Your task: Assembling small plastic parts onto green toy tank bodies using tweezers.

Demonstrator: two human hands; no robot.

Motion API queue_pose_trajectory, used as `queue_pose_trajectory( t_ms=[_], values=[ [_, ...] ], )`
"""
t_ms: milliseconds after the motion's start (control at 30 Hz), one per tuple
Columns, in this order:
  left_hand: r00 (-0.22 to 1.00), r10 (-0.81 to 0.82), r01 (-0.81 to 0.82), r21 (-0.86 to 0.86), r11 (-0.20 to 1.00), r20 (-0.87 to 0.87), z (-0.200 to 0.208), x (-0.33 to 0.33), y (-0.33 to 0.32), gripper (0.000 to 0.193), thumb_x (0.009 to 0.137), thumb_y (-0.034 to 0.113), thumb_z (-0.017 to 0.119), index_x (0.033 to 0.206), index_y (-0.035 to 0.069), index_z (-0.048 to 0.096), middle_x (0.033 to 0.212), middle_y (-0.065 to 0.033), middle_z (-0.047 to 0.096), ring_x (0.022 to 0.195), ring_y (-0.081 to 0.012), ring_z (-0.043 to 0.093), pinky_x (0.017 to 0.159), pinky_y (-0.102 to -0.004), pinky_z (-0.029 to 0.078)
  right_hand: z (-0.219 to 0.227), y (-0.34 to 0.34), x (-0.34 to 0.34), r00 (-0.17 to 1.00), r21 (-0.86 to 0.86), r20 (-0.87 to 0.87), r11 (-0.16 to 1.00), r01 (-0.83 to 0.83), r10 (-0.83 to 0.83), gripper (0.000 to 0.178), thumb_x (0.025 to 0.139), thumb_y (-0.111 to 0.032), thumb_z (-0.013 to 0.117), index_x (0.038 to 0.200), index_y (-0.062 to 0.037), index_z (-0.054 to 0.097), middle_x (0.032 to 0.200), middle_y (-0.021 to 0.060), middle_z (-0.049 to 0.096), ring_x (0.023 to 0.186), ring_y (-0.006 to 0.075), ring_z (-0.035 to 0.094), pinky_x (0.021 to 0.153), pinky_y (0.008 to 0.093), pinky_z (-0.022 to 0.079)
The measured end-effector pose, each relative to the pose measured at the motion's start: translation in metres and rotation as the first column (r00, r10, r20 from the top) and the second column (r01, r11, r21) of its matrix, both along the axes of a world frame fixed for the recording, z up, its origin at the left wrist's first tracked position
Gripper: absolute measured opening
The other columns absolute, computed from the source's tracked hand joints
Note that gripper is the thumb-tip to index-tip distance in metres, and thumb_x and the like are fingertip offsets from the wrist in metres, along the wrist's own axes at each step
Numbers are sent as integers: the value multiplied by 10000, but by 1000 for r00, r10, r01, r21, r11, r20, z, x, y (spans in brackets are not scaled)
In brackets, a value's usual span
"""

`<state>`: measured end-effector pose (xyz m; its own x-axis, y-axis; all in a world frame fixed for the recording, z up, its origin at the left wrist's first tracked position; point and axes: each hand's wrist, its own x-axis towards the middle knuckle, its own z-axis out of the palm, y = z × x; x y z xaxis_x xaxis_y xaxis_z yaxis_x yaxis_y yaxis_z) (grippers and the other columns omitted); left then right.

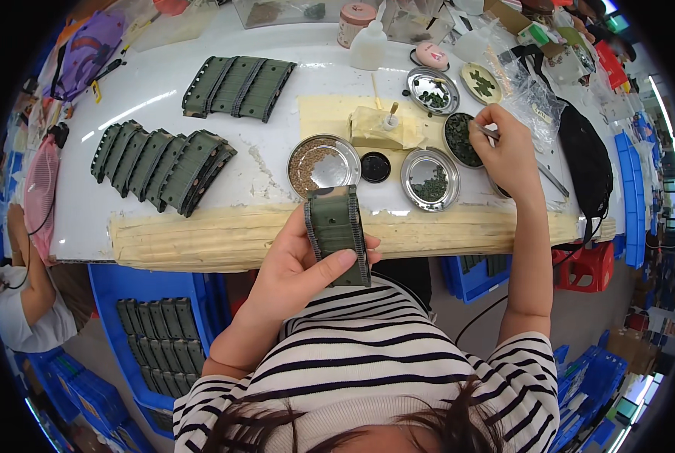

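Observation:
My left hand [296, 264] grips a curved, ribbed green piece [333, 230] upright in front of my chest, its thumb pressed across the lower face. The piece has toothed dark side edges and a small hole. My right hand [509, 151] is closed in a pinch on a slim metal tool [491, 133], apparently tweezers, over a round dish of dark green bits [459, 140]. Its tip is hidden by the dish's contents and my fingers. A metal shaft [552, 180] shows beyond my wrist; I cannot tell whether it belongs to the same tool.
Metal dishes hold brown grains [322, 164], green chips [430, 181] and dark flakes [433, 90]. A small bottle with a stick [389, 121] stands in a taped block. More ribbed green pieces [239, 87] lie left. A blue crate [114, 279] stands below the taped table edge [201, 241].

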<state>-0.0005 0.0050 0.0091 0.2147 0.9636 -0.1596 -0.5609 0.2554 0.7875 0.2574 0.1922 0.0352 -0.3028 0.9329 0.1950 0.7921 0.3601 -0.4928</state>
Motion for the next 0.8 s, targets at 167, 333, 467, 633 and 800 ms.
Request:
queue_pose_trajectory(
  t_ms=[167, 333, 467, 633, 800],
  values=[
    [991, 42, -34, 61, 998, -127, 2, 5, 1, 498, 905, -36, 520, 1354, 2, 307, 1112, -169, 602, 1036, -222, 613, 910, -347, 496, -1, -8, 8, 996, 58, -79, 998, 33, -29, 147, 755, -56, 678, 833, 0, 567, 737, 73, 638, 554, 127, 519, 534, 272, 425],
    [979, 80, -49, 163, 985, -188, 0, 6, 0, 527, 900, -51, 510, 1376, 14, 294, 1117, -174, 602, 1050, -223, 606, 917, -369, 497, 2, -17, 11, 966, 58, -249, 994, 88, -71, 92, 777, -24, 698, 869, -21, 697, 741, 4, 650, 525, 14, 348, 470, 202, 281],
    [979, 49, -16, 163, 987, -200, 2, 6, -2, 515, 901, -45, 517, 1369, -15, 303, 1161, -135, 561, 1074, -177, 577, 939, -315, 464, 6, -35, 1, 919, 97, -384, 994, -58, 91, 162, 789, 56, 673, 929, -13, 716, 737, -40, 609, 558, 0, 328, 499, 178, 249],
    [965, 42, 1, 164, 986, -258, 3, 6, -4, 542, 893, -65, 509, 1383, 16, 293, 1139, -165, 595, 1063, -215, 598, 942, -354, 469, 10, -65, -21, 867, 72, -489, 995, -69, 96, 142, 757, 38, 705, 882, -28, 719, 615, -64, 500, 516, 2, 294, 475, 191, 218],
    [953, 52, 1, 175, 985, -297, 1, 5, -6, 521, 893, -62, 510, 1366, 9, 303, 1141, -166, 596, 1065, -214, 598, 943, -347, 462, 14, -83, -41, 798, -32, -596, 991, -130, 85, 142, 755, 37, 708, 888, -7, 686, 596, -92, 425, 508, -19, 282, 473, 167, 221]
  ],
)
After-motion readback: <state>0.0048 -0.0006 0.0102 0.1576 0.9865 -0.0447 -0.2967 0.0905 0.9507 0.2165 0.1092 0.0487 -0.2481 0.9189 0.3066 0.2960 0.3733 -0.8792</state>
